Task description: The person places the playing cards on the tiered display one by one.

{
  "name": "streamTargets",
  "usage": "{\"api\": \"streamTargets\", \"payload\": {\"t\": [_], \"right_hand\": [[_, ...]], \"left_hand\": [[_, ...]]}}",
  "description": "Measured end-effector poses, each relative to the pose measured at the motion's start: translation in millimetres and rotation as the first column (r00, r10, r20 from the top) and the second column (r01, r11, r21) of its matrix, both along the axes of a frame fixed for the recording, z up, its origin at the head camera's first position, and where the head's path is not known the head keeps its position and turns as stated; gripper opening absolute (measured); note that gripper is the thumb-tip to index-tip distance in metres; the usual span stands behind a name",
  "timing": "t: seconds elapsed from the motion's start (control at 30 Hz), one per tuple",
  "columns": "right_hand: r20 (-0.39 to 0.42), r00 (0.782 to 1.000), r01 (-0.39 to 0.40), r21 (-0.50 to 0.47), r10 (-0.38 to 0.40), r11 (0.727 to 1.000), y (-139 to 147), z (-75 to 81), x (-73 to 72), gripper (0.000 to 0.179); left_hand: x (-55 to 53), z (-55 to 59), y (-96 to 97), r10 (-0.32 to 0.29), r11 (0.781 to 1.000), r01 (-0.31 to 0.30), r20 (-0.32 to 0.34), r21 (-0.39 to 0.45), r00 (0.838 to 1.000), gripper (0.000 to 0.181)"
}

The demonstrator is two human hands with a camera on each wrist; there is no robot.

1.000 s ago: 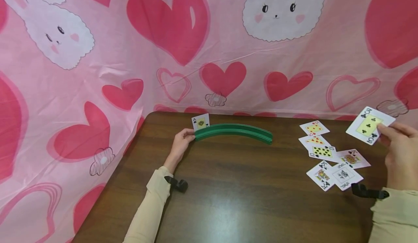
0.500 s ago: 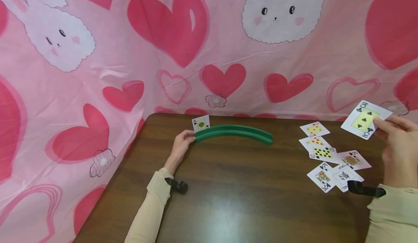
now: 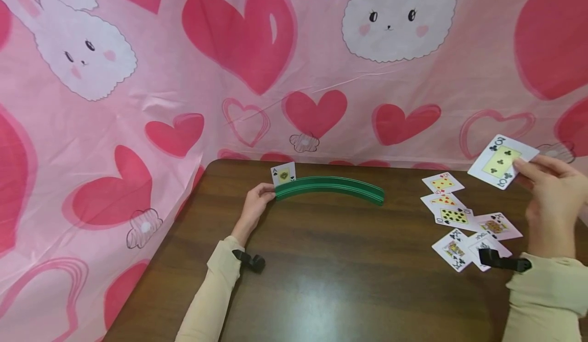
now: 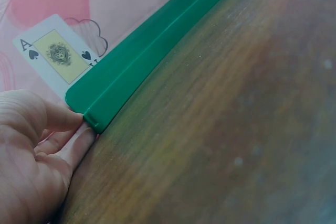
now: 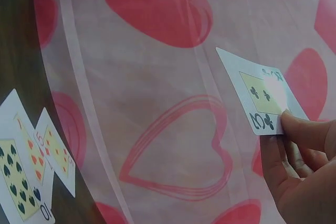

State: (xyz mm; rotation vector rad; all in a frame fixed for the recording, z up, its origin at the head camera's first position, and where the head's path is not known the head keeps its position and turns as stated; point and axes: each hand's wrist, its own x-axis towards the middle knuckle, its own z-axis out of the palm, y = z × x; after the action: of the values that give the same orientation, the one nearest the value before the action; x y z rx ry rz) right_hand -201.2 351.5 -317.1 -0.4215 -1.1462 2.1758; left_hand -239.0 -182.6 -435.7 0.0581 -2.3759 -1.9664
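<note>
While the left hand (image 3: 254, 205) pinches the green card rack's (image 3: 331, 188) end, prob. to steady it, the right hand (image 3: 548, 199) pinches the 3 of clubs (image 3: 500, 161) aloft, face-up, w/ loose cards (image 3: 464, 218) on the counter (image 3: 321, 270) below it.

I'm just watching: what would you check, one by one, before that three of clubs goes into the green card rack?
1. Three of clubs pinched by the right hand: ok.
2. Left hand holds the end of the green rack: ok.
3. Rack has free room beside the ace of spades: ok.
4. Card lifted above the loose cards: ok.
5. Slot depth for the card: cannot tell.
</note>
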Motion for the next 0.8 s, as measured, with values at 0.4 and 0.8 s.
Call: {"api": "streamTargets", "payload": {"t": [0.4, 0.8], "right_hand": [[-0.047, 0.999, -0.014, -0.074, 0.011, 0.997, -19.5, 5.8, -4.8, 0.034], [-0.121, 0.988, -0.107, -0.056, 0.099, 0.993, -44.7, 6.3, -12.3, 0.032]], "left_hand": [[-10.9, -20.4, -5.1, 0.024, 1.000, -0.024, -0.025, 0.000, 0.999, 0.019], [-1.6, -1.7, -2.2, -0.008, 1.000, 0.008, 0.015, 0.004, 1.000, 0.021]]}}
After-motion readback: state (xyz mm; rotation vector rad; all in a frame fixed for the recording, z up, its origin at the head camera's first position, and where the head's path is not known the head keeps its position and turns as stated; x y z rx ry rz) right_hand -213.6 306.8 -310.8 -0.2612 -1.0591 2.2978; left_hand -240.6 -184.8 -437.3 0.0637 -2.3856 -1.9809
